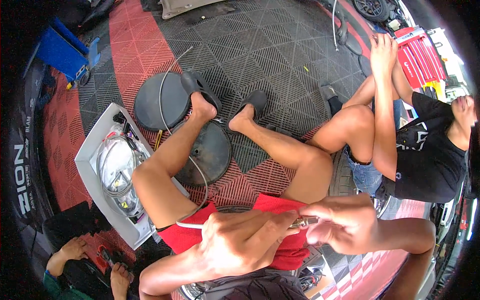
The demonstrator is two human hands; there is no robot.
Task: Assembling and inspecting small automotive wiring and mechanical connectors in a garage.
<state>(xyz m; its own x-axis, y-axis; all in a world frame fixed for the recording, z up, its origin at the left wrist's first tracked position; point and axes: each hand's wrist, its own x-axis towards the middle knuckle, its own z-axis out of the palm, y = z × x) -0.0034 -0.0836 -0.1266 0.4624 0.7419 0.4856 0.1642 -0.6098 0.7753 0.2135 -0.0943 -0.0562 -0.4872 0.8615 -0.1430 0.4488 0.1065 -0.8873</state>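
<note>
A thin grey hose or cable (205, 182) curves up from the floor, over my left thigh and into my left hand (240, 242). The fingers of that hand are wrapped round it in front of my red shorts. At its end a small metal fitting (303, 222) sticks out past my left fingertips. My right hand (347, 225) has thumb and fingers closed on the fitting's outer end, slightly blurred. Its exact shape is partly hidden by the fingers.
A white box (95, 167) with coiled cable stands left of my leg. Round dark discs (162, 100) lie near my feet. A co-worker (425, 150) sits close on the right. Another person's hands (75, 248) hold a tool at lower left. A red tool cabinet (420, 62) stands far right.
</note>
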